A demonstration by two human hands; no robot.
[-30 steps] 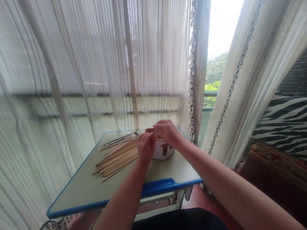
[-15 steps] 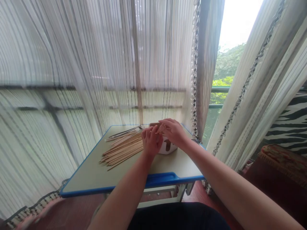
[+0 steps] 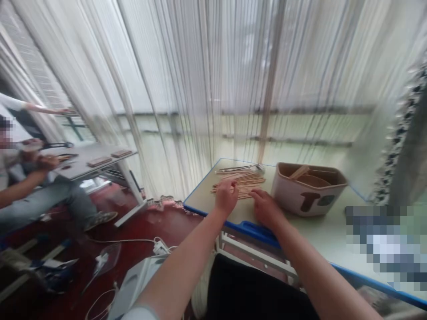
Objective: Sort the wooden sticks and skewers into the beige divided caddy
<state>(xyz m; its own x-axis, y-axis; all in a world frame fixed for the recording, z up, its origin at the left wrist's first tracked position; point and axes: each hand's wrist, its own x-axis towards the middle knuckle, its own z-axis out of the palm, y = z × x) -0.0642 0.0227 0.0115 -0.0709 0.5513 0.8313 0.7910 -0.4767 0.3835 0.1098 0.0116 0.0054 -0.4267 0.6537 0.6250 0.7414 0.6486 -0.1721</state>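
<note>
Plainly, left hand [image 3: 227,195] over wooden sticks [image 3: 251,180]
Hands apart, grips unclear; right hand [image 3: 267,208] at the sticks' 4 o'clock, bin [image 3: 308,195] at 3.

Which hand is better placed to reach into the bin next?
Right, probably. The right hand is close beside the bin; the left hand is farther off, at the sticks, with the right between it and the bin.
</note>
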